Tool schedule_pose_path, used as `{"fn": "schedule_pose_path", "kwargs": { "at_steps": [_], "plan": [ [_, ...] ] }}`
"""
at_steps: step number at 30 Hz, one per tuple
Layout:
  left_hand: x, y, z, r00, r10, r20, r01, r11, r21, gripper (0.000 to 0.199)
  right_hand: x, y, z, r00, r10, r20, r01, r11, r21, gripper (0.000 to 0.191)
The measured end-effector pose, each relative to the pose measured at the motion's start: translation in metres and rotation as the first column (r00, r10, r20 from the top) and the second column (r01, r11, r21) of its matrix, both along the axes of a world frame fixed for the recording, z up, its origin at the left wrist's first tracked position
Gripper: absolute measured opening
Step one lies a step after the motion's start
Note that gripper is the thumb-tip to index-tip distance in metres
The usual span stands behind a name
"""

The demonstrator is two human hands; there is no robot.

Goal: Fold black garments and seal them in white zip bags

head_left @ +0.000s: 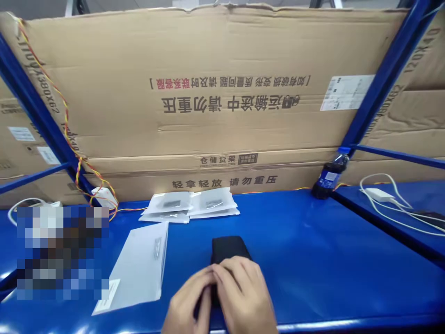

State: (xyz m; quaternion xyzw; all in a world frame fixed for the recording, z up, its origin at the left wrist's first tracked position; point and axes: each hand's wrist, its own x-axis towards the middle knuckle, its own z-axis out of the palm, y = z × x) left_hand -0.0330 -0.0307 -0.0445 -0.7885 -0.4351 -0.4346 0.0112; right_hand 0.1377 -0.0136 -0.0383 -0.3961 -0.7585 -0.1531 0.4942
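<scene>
A small black case [230, 246] with rounded corners lies on the blue shelf [295, 260] near its front edge. My left hand [189, 301] is closed at the case's near left side, its fingers bent and pressed together. Curled over the near right part of the case is my right hand [246, 297], with its fingertips meeting those of the left. A dark bit shows between my left thumb and fingers. The hands cover most of the case's near half, so what exactly the fingertips pinch is hidden.
White packets [189, 204] lie at the back; a larger white envelope [139, 264] is left of my hands. A dark drink bottle [328, 176] stands back right. Yellow-red wires [66, 116] hang left. White cables [385, 199] lie right. Cardboard [222, 51] walls the back. The far left is pixelated.
</scene>
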Motion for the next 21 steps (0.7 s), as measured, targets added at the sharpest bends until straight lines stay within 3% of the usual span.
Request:
{"fn": "schedule_pose_path", "kwargs": {
  "at_steps": [4,7,11,13,15,21],
  "plan": [
    [-0.017,-0.009,0.0,0.946,0.299,0.123,-0.304,0.952,0.023,0.016,-0.022,-0.01,-0.029,0.993,0.114,0.006,-0.114,0.993,0.021,0.027],
    [-0.04,-0.003,0.012,0.893,0.448,-0.039,-0.444,0.892,0.087,0.018,-0.003,-0.009,-0.02,0.993,0.094,0.069,-0.092,0.995,-0.042,0.039],
    [-0.07,0.02,0.03,0.679,0.656,-0.33,-0.692,0.722,0.012,0.05,0.024,0.002,-0.001,0.952,0.058,0.3,-0.018,0.991,-0.134,0.081],
    [-0.079,0.027,0.034,0.622,0.623,-0.475,-0.731,0.678,-0.069,0.045,0.03,0.007,-0.005,0.919,0.083,0.386,-0.028,0.989,-0.147,0.093],
    [-0.082,0.027,0.032,0.619,0.555,-0.555,-0.72,0.683,-0.121,0.04,0.035,0.009,-0.016,0.881,0.112,0.459,-0.066,0.991,-0.115,0.093],
    [-0.084,-0.004,0.019,0.749,0.344,-0.566,-0.516,0.839,-0.172,0.043,0.053,-0.002,-0.038,0.843,0.124,0.524,-0.138,0.99,-0.012,0.055]
  ]
}}
